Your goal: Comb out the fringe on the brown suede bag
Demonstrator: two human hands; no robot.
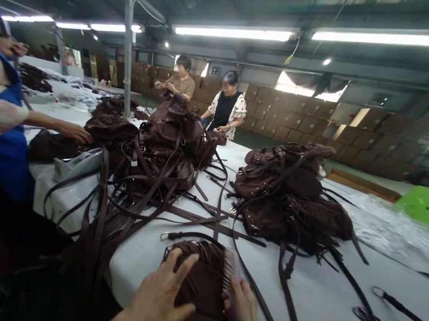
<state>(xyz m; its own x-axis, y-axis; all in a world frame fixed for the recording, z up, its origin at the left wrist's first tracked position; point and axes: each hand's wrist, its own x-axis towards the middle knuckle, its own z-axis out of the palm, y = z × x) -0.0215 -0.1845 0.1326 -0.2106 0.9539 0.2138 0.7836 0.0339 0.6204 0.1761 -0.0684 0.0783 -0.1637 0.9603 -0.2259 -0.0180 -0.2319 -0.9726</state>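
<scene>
— Nearest the surface (329, 311) edge, what's in hand?
— Left hand (161, 297), fingers spread, presses a fringed brown bag (200, 284); right hand (244, 313) pinches a comb (229, 272) at its fringe. Combing looks barely begun.
— And beyond?
— Tangled straps (189, 214) crowd it; two heaps of bags (294, 196) wait, a co-worker's hand (75, 132) on one.

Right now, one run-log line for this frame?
left hand: flat on brown fringed bag | right hand: holds comb at fringe | white table | bag piles behind | co-worker's hand left
</scene>
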